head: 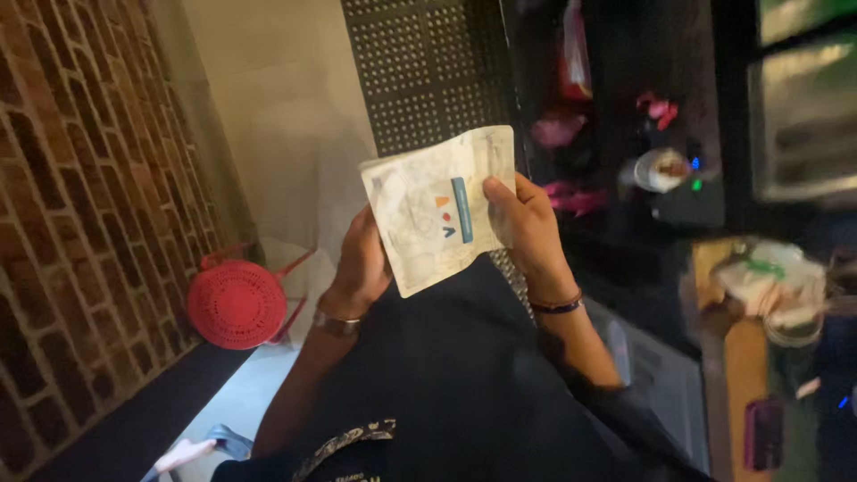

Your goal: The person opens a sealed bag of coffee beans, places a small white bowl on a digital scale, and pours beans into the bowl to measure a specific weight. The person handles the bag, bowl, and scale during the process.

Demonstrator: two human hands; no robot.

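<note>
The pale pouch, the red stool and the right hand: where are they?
pale pouch [428, 210], head view, middle of its front face
red stool [236, 303], head view, centre of its round seat
right hand [527, 223], head view, back of the hand

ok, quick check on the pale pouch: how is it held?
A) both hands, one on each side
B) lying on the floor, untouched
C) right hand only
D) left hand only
A: the pouch is up in front of the person, with the left hand behind its left edge and the right hand gripping its right edge, thumb on the front.

floor | pale, by brick wall | red round stool on it
</note>
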